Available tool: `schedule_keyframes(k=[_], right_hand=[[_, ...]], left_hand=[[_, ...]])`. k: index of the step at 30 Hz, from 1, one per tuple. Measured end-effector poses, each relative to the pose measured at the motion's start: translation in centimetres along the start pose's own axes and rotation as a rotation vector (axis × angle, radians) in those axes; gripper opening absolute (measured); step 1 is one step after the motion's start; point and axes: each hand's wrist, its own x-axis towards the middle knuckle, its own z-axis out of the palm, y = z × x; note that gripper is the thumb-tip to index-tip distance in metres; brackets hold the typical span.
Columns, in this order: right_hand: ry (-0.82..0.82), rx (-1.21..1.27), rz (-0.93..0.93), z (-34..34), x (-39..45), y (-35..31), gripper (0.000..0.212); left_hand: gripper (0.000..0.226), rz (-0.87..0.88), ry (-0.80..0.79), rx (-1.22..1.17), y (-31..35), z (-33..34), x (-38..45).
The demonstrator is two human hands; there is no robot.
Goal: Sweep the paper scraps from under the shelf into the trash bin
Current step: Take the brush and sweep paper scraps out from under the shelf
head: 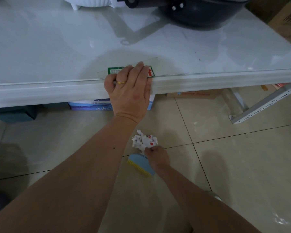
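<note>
A clump of white paper scraps (144, 140) with red marks sits low over the tiled floor, just in front of the shelf. My right hand (156, 157) is down there, its fingers pinched on the near edge of the clump. A small blue brush with yellow bristles (141, 164) lies against that hand; whether the hand also holds it I cannot tell. My left hand (129, 88) rests on the front edge of the white shelf top (57, 91), fingers bent over the lip, partly covering a green and red sticker (112, 70). No trash bin is in view.
A dark wok (200, 12) and a white item (87, 2) stand at the back of the shelf top. Under the shelf are a blue-and-white box (91, 104), a dark container (15, 113) and a cardboard box (191, 94). A perforated metal rail (262, 105) slants at right.
</note>
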Motion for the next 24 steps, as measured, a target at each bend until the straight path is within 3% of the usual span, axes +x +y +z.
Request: schedule_keyframes(k=[7,11,24], right_hand=[[0.376,0.466,0.048,-4.5,1.6,0.3,0.031],[0.607,0.496,0.073,-6.2,2.3,2.9,0.031],[0.351,0.249,0.293,-2.4,5.2,11.3,0.046]], left_hand=[[0.037,0.006,-0.012,0.003,0.0,-0.1,0.0],[0.034,0.012,0.012,0.001,0.0,0.0,0.0],[0.031,0.033,0.029,0.012,-0.1,0.4,-0.2]])
